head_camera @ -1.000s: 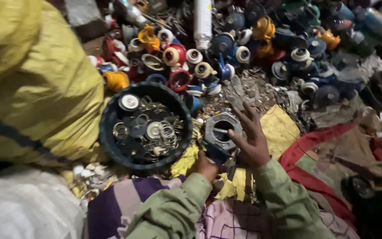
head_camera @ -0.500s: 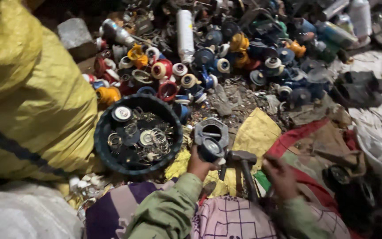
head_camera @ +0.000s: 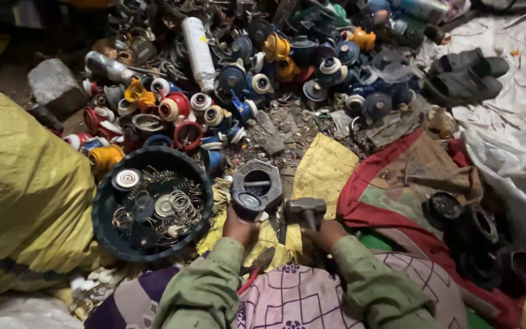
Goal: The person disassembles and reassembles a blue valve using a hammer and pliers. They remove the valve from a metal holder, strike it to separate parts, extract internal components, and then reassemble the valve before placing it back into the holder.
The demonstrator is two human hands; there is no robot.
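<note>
Gripping a small dark round part (head_camera: 249,205) between its fingers, the left hand (head_camera: 240,226) sits just below a grey hexagonal metal block (head_camera: 257,183), and the part is pressed against the block's lower edge. The block has a round hole through its middle with a bar across it, and it lies on a yellow woven sack (head_camera: 327,170). Just to the right of the block, the right hand (head_camera: 325,234) is curled tight around the handle of a hammer (head_camera: 305,211); the hammer's blunt metal head stands level with the block's lower half, close beside it but not touching. Both hands come out of pale green sleeves (head_camera: 205,286) at the bottom of the view, over a pink checked cloth.

To the left of the block, touching distance away, a black round basin (head_camera: 108,234) holds springs, metal rings and small discs. Further left of that bulges a large yellow bag (head_camera: 25,189). Above the block, beyond a patch of grey rubble, spreads a heap of red, blue, yellow and white capped fittings (head_camera: 232,91), with a white cylinder (head_camera: 199,52) lying among them. To the right of the block lies a red and brown cloth (head_camera: 421,176), with several black round housings (head_camera: 476,234) stacked on its far side. A pair of dark sandals (head_camera: 464,76) rests well above and right of the block.
</note>
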